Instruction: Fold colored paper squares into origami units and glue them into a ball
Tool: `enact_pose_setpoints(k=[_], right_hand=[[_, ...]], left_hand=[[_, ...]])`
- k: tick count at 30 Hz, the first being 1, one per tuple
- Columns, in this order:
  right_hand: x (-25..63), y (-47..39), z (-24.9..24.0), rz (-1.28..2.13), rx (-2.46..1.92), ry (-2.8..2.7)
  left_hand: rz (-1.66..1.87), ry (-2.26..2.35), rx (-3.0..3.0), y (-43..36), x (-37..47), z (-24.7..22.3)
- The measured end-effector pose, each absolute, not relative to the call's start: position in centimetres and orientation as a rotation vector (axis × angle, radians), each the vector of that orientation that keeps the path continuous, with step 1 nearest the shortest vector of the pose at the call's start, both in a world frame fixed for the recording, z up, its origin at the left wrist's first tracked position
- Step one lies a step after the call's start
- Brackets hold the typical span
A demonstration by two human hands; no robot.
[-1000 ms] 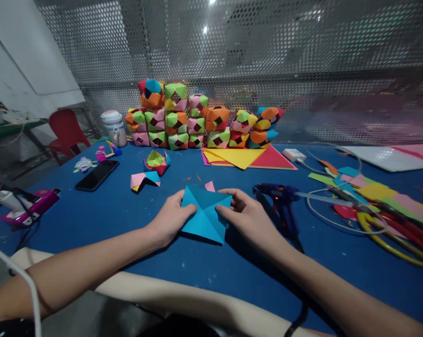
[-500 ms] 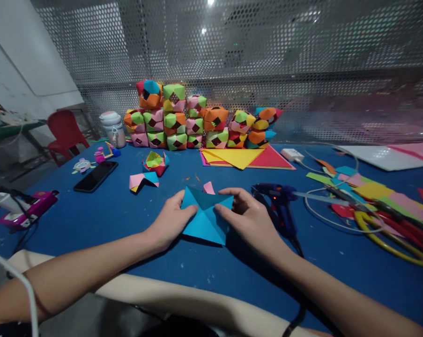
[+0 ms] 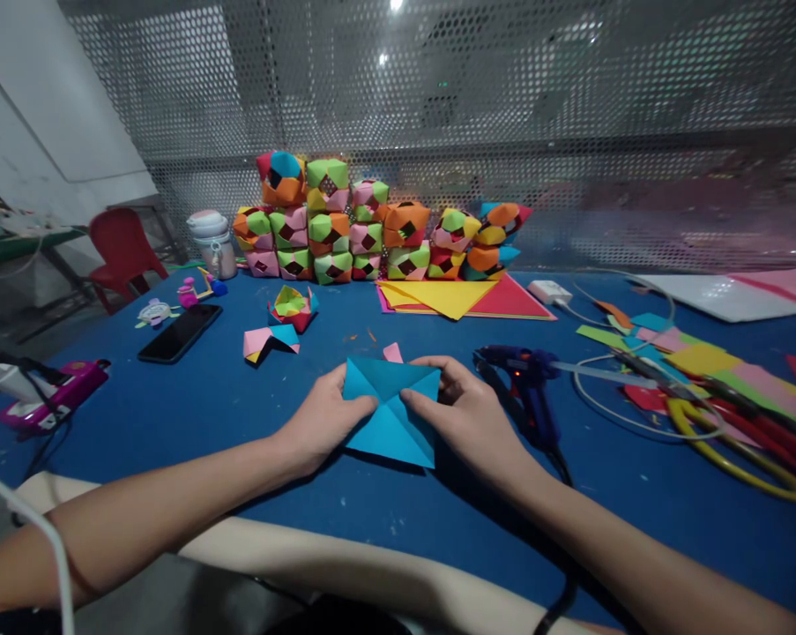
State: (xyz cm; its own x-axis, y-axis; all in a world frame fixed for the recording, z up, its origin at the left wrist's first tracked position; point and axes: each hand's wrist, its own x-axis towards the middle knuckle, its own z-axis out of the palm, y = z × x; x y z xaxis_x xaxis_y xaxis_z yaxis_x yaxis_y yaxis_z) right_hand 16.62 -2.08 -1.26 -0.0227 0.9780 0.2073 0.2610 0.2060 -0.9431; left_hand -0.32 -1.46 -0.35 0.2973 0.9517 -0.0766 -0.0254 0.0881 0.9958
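Observation:
A square of blue paper (image 3: pixel 392 432), creased along its diagonals, is held just above the table between my two hands. My left hand (image 3: pixel 324 413) grips its left edge, thumb on top and fingers behind. My right hand (image 3: pixel 467 413) pinches the right edge the same way, the thumb near the centre creases. Beyond the sheet's far edge lies a small pink paper piece (image 3: pixel 392 353), partly hidden. A folded pink and blue paper strip (image 3: pixel 284 335) and a multicoloured folded paper piece (image 3: pixel 293 306) rest farther off to the left.
Stacked paper balls (image 3: pixel 330 231) line the mesh wall. A glue gun (image 3: pixel 530 388) lies right of my hand, with paper scraps (image 3: pixel 708 357) and yellow-handled scissors (image 3: pixel 734 459) beyond. Yellow paper (image 3: pixel 441 296), a phone (image 3: pixel 181 333) and a magenta power strip (image 3: pixel 57 397) lie around.
The blue paper's far edge has come down flatter and straighter, and its left far corner no longer points up. Both hands keep nearly the same place and grip.

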Motion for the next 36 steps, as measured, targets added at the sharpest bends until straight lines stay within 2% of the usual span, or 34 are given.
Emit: enact_pose_setpoints(k=[7, 20, 30, 36], right_hand=[[16.6, -2.1, -1.4, 0.956, -1.208, -1.498], [16.6, -2.7, -0.7, 0.804, -1.235, -1.589], [16.3, -2.5, -1.0, 0.833, -1.042, -1.436], [16.4, -3.0, -0.7, 0.704, -1.005, -1.636]], left_hand=[[0.948, 1.027, 1.275, -1.4, -0.3, -0.5], [0.935, 1.076, 1.353, -1.7, -0.1, -0.1], [0.934, 1.069, 1.708, -2.2, -0.5, 0.7], [0.854, 1.061, 1.869, -2.8, -0.3, 1.2]])
